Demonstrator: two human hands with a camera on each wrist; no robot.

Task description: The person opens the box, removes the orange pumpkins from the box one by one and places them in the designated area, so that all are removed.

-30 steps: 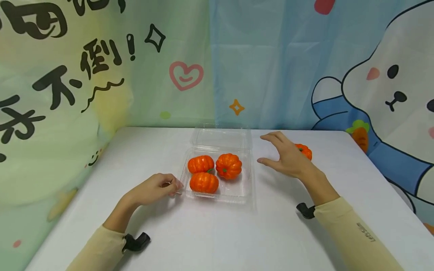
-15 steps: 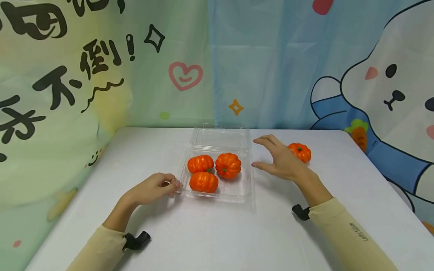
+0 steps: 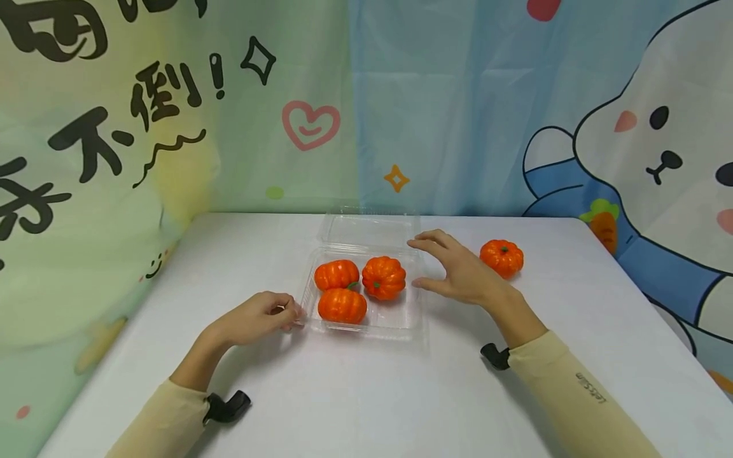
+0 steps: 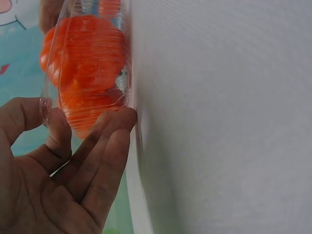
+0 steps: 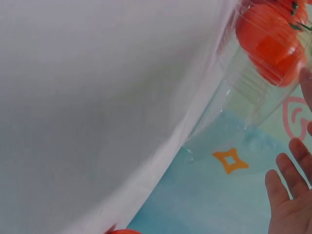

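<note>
A clear plastic clamshell box (image 3: 395, 332) lies with its lid (image 3: 369, 229) folded back. Inside are three small orange pumpkins: one at the back left (image 3: 336, 275), one at the front left (image 3: 342, 306) and one on the right (image 3: 383, 278). My left hand (image 3: 263, 318) pinches the box's left front corner between thumb and index finger; in the left wrist view, its other fingers (image 4: 109, 165) extend along the side wall. My right hand (image 3: 460, 270), holding nothing, hovers by the box's right side with thumb and fingers spread apart.
A further orange pumpkin (image 3: 502, 257) sits on the white table (image 3: 366, 401), right of the box and behind my right hand. A printed cloth backdrop (image 3: 435, 114) hangs behind the table's back edge.
My right hand has moved left, away from the loose pumpkin and up to the box's right edge, uncovering that pumpkin. The left hand keeps its grip on the corner.
</note>
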